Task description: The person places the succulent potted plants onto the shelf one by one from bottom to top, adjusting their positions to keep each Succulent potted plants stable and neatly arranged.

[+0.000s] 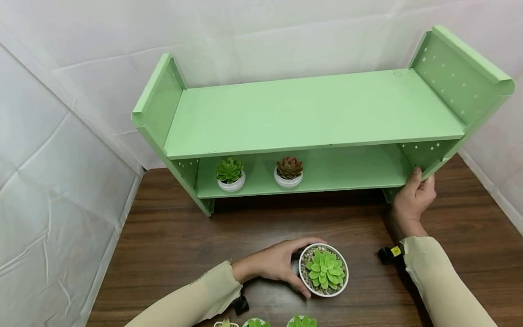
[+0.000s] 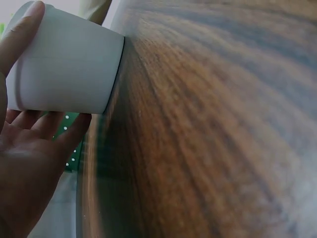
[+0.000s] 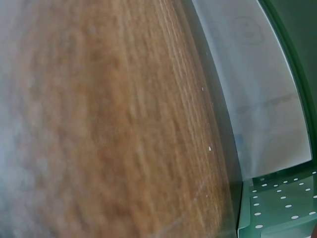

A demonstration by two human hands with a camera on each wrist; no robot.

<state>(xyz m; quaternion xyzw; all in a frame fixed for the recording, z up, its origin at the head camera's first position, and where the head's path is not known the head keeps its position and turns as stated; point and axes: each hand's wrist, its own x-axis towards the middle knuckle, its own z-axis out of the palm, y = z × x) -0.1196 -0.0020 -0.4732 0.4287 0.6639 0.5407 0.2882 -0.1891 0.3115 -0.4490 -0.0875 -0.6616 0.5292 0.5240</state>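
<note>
On the table sits a white round pot point(image 2: 69, 64) holding a bright green succulent point(image 1: 325, 270) in pebbles. My left hand point(image 1: 278, 261) holds this pot from its left side, thumb on the near side and fingers around the far side. The pot's base touches the tabletop in the left wrist view. Further back stands a green two-tier shelf point(image 1: 314, 113). My right hand point(image 1: 414, 200) grips the lower front edge of its right side panel, thumb on the inner face and fingers outside. In the right wrist view the shelf's dotted panel point(image 3: 282, 203) shows.
A small green succulent point(image 1: 230, 172) and a reddish one point(image 1: 289, 170) stand in white pots on the lower tier. Several more plants, among them a green one point(image 1: 302, 321), are cut off at the bottom edge. White sheeting point(image 1: 286, 41) hangs behind the wooden table point(image 1: 163, 245).
</note>
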